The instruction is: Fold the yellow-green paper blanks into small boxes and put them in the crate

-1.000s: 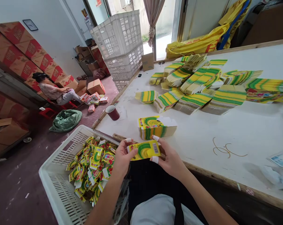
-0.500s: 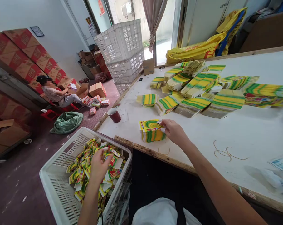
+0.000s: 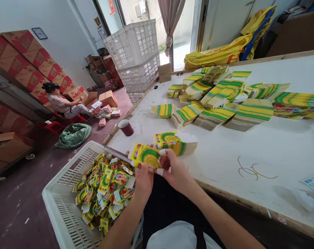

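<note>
Both my hands hold one small yellow and green printed carton [image 3: 146, 156] above the table's front edge. My left hand [image 3: 144, 178] grips its lower side, and my right hand [image 3: 173, 167] pinches its right end, with white coverings on the fingertips. Just behind it on the table lies a stack of flat cartons [image 3: 175, 142] with the same print. To the left, a white plastic crate [image 3: 65, 207] holds many small cartons [image 3: 107, 183] in a loose heap.
Bundles of flat cartons [image 3: 219, 97] cover the back of the white table [image 3: 214, 148]. A dark red mug [image 3: 126, 127] stands near its left edge, and rubber bands [image 3: 252, 171] lie to the right. A person [image 3: 64, 102] sits by cardboard boxes [image 3: 108, 98] at the far left.
My right hand has come left from the stack with a carton. My left hand has moved right from over the crate and now grips that carton too.
</note>
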The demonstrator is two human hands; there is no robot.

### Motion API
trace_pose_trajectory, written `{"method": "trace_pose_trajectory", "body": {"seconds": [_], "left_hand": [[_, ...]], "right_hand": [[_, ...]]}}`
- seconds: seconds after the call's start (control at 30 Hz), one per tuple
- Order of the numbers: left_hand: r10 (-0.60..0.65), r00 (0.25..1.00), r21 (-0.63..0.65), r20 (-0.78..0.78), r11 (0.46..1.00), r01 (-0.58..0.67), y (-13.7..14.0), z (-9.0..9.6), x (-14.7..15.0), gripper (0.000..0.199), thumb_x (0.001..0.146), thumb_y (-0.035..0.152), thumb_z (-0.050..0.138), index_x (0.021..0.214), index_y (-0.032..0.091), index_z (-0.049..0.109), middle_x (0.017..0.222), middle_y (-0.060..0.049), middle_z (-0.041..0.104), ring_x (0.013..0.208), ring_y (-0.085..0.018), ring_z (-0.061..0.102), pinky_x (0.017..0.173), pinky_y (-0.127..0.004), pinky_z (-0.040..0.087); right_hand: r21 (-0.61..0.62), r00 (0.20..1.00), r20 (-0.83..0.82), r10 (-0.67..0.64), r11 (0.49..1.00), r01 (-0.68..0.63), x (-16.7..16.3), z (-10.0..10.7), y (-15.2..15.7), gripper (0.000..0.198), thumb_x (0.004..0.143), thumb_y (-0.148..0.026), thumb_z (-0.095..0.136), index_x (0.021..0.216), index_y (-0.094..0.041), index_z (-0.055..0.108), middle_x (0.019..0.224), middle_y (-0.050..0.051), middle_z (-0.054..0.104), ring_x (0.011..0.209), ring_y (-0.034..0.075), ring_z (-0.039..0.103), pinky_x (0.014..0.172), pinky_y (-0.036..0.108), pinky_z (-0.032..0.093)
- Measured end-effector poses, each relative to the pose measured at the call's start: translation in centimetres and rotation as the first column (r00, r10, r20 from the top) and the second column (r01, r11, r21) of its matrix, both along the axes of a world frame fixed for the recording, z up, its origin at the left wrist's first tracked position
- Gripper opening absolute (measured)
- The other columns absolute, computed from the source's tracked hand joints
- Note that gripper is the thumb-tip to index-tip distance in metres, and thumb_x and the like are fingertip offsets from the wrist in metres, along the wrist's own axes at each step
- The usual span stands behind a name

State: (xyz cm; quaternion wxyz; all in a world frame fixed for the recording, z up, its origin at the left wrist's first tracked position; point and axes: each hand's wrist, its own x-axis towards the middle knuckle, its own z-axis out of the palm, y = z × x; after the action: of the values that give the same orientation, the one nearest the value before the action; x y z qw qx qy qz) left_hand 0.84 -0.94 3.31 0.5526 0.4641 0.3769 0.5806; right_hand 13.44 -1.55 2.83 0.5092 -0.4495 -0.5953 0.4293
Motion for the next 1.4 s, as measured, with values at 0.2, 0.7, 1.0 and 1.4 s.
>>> {"method": "trace_pose_trajectory", "body": {"seconds": [0.2, 0.7, 1.0, 1.4], "left_hand": [[0.21, 0.95, -0.122, 0.23, 0.975, -0.186, -0.2, 1.5, 1.5, 0.047, 0.077, 0.065, 0.056, 0.097, 0.023, 0.062, 0.083, -0.003, 0.066, 0.081, -0.02, 0.065, 0.08, -0.037, 0.054], [0.218, 0.952, 0.067, -0.213, 0.976, -0.208, -1.3, -0.8, 1.0, 0.069, 0.078, 0.077, 0.039, 0.106, 0.021, 0.065, 0.096, -0.01, 0.072, 0.103, -0.026, 0.064, 0.087, -0.038, 0.053], [0.228, 0.956, -0.212, 0.185, 0.959, -0.187, 0.2, 0.1, 1.6, 0.062, 0.073, 0.079, 0.043, 0.088, 0.023, 0.062, 0.069, 0.001, 0.058, 0.067, -0.015, 0.061, 0.07, -0.029, 0.053], [0.149, 0.989, -0.096, -0.022, 0.984, -0.15, 0.0, -1.4, -1.1, 0.032, 0.064, 0.043, 0.081, 0.081, 0.018, 0.072, 0.082, -0.002, 0.075, 0.077, -0.015, 0.066, 0.078, -0.027, 0.051]], "right_hand": [[-0.102, 0.948, -0.318, -0.007, 0.994, -0.027, -2.6, 0.3, -2.8, 0.032, 0.071, -0.018, 0.064, 0.094, -0.025, 0.043, 0.074, -0.005, 0.051, 0.065, 0.012, 0.053, 0.058, 0.026, 0.045], [-0.131, 0.952, -0.302, -0.049, 0.991, 0.01, -1.7, 0.0, -3.0, 0.033, 0.067, -0.018, 0.066, 0.09, -0.025, 0.042, 0.069, -0.006, 0.051, 0.06, 0.012, 0.054, 0.054, 0.024, 0.044], [-0.147, 0.891, -0.439, 0.12, 0.968, -0.203, -2.6, -0.5, -3.5, 0.042, 0.074, -0.028, 0.068, 0.11, -0.026, 0.046, 0.083, -0.002, 0.056, 0.076, 0.015, 0.057, 0.069, 0.028, 0.049], [-0.009, 0.984, -0.143, -0.105, 0.995, 0.104, 1.5, -2.6, -1.6, 0.012, 0.082, -0.027, 0.058, 0.079, -0.021, 0.068, 0.071, 0.001, 0.07, 0.065, 0.017, 0.066, 0.06, 0.028, 0.054]]}}
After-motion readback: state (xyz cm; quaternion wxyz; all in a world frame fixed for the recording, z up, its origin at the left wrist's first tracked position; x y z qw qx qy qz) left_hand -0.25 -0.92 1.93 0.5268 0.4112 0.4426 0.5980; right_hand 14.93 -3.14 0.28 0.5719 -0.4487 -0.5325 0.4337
